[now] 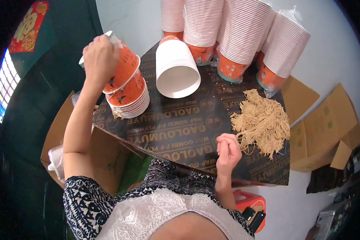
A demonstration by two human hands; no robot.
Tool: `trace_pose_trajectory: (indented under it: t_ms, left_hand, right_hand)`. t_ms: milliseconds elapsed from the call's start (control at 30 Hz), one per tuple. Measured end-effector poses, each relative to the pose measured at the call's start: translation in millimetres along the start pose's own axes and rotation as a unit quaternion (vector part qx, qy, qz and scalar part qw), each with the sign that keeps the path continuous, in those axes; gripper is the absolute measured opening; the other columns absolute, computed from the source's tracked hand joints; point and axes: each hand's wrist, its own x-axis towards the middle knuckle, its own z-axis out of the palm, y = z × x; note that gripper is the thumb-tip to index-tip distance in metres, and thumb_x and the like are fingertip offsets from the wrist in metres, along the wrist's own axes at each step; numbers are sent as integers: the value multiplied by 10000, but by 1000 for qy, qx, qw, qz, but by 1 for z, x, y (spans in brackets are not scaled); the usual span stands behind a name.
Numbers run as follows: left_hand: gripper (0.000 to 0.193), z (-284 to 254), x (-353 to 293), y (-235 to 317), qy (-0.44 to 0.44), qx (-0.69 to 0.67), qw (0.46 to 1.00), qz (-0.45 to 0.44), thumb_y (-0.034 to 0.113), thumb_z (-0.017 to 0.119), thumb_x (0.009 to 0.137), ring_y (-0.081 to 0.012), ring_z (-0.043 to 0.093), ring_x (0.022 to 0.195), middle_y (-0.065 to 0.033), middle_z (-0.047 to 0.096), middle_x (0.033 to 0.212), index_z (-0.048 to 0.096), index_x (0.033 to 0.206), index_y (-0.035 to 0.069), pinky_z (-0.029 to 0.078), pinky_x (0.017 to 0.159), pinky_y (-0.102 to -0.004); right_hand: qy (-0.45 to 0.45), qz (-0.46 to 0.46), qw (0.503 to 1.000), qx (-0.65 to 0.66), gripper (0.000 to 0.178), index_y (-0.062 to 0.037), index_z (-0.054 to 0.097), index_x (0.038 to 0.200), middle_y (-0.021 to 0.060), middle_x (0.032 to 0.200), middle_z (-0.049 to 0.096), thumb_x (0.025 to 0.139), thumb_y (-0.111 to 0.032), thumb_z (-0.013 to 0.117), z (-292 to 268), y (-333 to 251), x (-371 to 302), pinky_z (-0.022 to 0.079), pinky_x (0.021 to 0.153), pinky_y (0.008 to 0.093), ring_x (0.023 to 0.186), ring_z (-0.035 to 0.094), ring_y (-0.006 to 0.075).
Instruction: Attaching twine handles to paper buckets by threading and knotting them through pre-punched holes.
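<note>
Rubber bands (262, 120) lie heaped just beside right hand (228, 152), whose fingers pinch a few strands.

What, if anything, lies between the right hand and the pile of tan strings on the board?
Nothing visible: the right hand sits at the edge of the string pile, with loose strands reaching its fingers over bare dark board.

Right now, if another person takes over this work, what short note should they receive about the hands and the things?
Left hand: grips the top orange paper cup, upside down, on a short nested stack at the board's left edge.
Right hand: loosely curled, pinching tan strings from the string pile.
One white-lined cup lies on its side mid-board.
Done: several cups stacked at left.
Left: the tall wrapped cup stacks at the back and most of the strings.
</note>
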Motion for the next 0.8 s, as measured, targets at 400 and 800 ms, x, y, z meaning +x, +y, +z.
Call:
trace_pose_trajectory:
  t_ms: [400,800]
  left_hand:
    - [305,19,-54,8,51,-130,968,211,69,649,801,-359,598,1028,-197,627,1026,512,1064,-4,267,1126,-579]
    - [249,41,-76,77,96,-278,910,292,-38,625,727,-343,546,864,-163,541,945,556,964,-6,479,780,-415]
  right_hand:
    - [-15,25,1000,5,131,53,627,880,100,950,608,944,4,523,3,-3,-3,379,540,212,607,469,75]
    - [-28,18,999,-36,113,50,641,874,62,941,614,913,54,535,2,1,-3,371,547,200,639,469,46]
